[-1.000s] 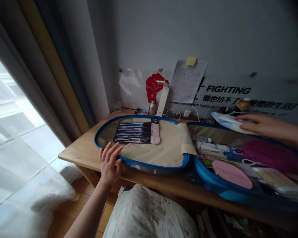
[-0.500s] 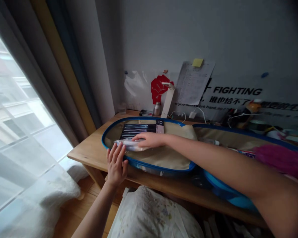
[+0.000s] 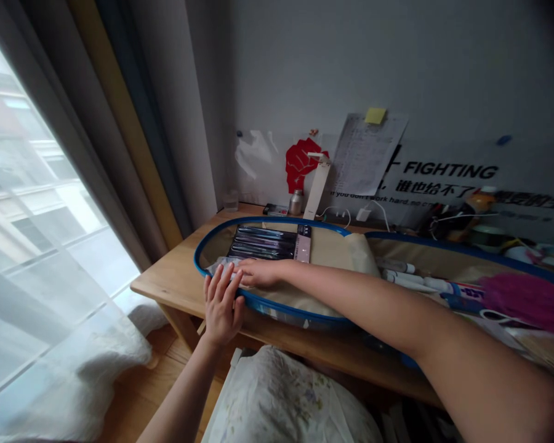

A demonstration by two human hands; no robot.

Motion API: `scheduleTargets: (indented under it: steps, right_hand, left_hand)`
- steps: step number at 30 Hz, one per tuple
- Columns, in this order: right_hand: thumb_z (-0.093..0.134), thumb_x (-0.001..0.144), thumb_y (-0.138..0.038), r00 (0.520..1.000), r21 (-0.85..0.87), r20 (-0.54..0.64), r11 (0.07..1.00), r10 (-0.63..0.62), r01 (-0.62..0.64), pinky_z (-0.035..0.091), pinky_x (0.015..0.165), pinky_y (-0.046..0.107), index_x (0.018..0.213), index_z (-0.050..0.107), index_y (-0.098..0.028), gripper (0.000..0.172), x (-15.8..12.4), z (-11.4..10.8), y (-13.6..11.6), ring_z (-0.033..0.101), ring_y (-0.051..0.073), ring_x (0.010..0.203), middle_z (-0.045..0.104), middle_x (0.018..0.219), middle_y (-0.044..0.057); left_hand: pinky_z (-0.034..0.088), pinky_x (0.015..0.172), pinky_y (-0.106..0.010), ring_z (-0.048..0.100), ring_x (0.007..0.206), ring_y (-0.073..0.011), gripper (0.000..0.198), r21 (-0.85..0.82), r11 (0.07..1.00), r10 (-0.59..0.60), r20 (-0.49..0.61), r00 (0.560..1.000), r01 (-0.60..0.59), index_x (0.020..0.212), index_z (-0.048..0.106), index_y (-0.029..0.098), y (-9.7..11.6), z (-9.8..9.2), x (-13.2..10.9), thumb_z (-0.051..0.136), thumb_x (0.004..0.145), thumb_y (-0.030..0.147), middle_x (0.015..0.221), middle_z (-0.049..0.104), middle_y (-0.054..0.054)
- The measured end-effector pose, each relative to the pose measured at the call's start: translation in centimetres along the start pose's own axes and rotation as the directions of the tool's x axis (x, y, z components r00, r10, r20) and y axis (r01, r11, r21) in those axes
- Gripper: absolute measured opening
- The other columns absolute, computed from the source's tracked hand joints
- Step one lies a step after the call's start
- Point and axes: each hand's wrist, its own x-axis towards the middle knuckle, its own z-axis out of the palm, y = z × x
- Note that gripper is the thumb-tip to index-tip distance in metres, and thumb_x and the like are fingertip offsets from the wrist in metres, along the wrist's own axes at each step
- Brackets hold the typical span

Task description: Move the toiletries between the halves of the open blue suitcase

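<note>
An open oval case (image 3: 323,300) with a blue edge and beige lining lies on the wooden table. At its left end is a crinkled clear plastic packet (image 3: 220,266), partly covered by both hands. My right hand (image 3: 261,272) lies over the packet, fingers stretched out and palm down. My left hand (image 3: 224,307) rests at the case's near left rim, fingers spread, their tips touching the packet's edge. Just behind my right hand, a flat dark pack of long slim items (image 3: 265,242) with a pink-and-black label lies in the case.
The case's other half holds white tubes (image 3: 410,280), a toothpaste-like box and a magenta mesh puff (image 3: 526,301). Behind stand a white lamp (image 3: 316,191), a small metal bottle (image 3: 296,202) and a clear cup (image 3: 231,200). A floral-covered seat (image 3: 286,400) is in front.
My right hand has slid left and lower over the packet, nearer my left hand. More of the dark pack and the tubes now shows. The view has shifted slightly.
</note>
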Motion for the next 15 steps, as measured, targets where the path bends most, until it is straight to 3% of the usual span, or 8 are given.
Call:
scheduleTargets:
  steps: [5,11,15]
  right_hand:
    - [0.050,0.096,-0.041,0.997,-0.037,0.010,0.996,0.076,-0.076,0.031,0.118,0.060,0.142,0.054,-0.019,0.050,-0.3,0.3,-0.1,0.044,0.034,0.143,0.047,0.155,0.017]
    - [0.051,0.097,-0.040,0.992,-0.022,0.088,0.996,0.085,-0.083,0.028,0.124,0.051,0.145,0.053,-0.023,0.051,-1.0,-0.5,-1.0,0.037,0.029,0.149,0.043,0.160,0.010]
    - [0.048,0.096,-0.057,0.973,0.008,0.098,0.977,0.210,-0.212,0.013,0.121,0.072,0.150,0.048,-0.028,0.062,-1.3,-0.1,-1.5,0.020,0.040,0.155,0.028,0.167,0.011]
  left_hand:
    - [0.018,0.125,-0.046,0.032,0.152,-0.0248,0.050,-0.012,1.000,0.014,-0.007,1.000,-0.014,0.151,0.046,0.021,0.2,-0.1,0.2,0.040,0.102,0.029,0.151,0.053,-0.013]
    - [0.016,0.126,-0.042,0.030,0.152,-0.0227,0.050,-0.015,1.000,0.020,-0.010,1.000,-0.020,0.151,0.045,0.021,0.3,-0.2,0.3,0.041,0.102,0.027,0.150,0.053,-0.013]
    - [0.015,0.126,-0.041,0.029,0.153,-0.0217,0.050,-0.020,0.999,0.028,-0.011,1.000,-0.028,0.151,0.045,0.020,0.1,-0.1,0.2,0.041,0.102,0.026,0.151,0.053,-0.013]
